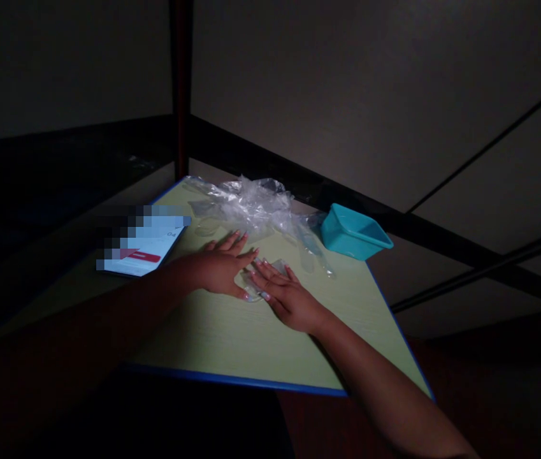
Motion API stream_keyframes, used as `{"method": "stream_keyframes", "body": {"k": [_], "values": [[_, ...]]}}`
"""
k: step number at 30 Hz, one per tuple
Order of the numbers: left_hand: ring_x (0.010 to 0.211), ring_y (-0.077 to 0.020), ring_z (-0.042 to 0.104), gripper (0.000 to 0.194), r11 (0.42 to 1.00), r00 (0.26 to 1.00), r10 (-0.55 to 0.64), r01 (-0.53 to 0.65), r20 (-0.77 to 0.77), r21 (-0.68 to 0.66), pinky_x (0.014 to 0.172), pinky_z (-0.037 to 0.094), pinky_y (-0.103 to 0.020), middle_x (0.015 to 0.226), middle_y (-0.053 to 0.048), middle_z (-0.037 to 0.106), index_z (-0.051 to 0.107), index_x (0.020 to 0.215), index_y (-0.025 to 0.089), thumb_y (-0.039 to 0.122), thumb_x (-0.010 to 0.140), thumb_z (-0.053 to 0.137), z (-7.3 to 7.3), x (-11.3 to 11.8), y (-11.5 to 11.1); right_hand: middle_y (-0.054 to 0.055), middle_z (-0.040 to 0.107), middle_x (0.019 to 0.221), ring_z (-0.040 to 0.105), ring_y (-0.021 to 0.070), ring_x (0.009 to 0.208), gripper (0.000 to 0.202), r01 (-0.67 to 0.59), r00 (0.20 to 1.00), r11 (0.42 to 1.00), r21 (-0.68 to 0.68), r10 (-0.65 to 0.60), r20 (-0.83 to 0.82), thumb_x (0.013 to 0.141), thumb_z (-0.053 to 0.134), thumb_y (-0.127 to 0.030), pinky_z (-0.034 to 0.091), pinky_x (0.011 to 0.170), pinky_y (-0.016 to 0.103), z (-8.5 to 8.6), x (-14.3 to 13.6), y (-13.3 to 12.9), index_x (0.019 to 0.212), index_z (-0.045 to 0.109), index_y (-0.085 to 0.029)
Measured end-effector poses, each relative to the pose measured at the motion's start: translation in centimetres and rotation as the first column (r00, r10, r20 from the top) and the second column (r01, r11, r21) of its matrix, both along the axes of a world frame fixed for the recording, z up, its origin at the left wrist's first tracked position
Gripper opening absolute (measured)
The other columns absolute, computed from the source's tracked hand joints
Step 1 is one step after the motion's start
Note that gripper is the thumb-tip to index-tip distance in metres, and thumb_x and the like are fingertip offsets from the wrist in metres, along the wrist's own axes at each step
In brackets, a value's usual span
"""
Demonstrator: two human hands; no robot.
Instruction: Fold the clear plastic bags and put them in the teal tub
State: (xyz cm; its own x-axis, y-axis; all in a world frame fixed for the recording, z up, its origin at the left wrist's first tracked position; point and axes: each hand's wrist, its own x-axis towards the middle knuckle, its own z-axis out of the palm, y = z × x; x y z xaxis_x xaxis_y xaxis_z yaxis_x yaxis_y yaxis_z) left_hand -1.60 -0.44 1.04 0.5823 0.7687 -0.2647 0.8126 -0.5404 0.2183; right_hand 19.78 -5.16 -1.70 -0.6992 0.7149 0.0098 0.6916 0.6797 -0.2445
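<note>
Both hands lie palm down on a pale table (270, 350). My left hand (225, 268) has its fingers spread, with its thumb touching a small piece of clear plastic (250, 296). On that same plastic rests my right hand (287, 296), its fingers stretched out and covering much of the piece. The plastic looks thin and flat, like a disposable glove, but its full shape is hidden. Beyond the hands sits a crumpled heap of clear plastic gloves (258, 204), with glove fingers trailing toward the right.
A turquoise plastic basket (353, 236) stands at the table's right edge. To the left is a tablet or phone with a lit, partly blurred screen (155, 245). Blue edging (251, 381) runs around the table, and walls stand close behind it. The room is dim.
</note>
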Motion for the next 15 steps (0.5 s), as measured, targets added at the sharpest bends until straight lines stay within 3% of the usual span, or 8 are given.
{"method": "stream_keyframes", "body": {"k": [15], "values": [[0.14,-0.0344,-0.015,0.102,1.0,1.0,-0.017,0.017,0.002,-0.026,0.107,0.014,-0.059,0.151,-0.017,-0.015,0.008,0.149,0.024,0.064,0.071,0.059,-0.08,-0.09,0.12,0.001,0.007,0.155,0.007,0.0208,0.143,0.051,0.007,0.993,0.999,0.047,-0.012,0.114,0.096,0.033,-0.027,0.001,0.107,0.063,0.25,-0.25,-0.28,0.145,0.024,-0.036]]}}
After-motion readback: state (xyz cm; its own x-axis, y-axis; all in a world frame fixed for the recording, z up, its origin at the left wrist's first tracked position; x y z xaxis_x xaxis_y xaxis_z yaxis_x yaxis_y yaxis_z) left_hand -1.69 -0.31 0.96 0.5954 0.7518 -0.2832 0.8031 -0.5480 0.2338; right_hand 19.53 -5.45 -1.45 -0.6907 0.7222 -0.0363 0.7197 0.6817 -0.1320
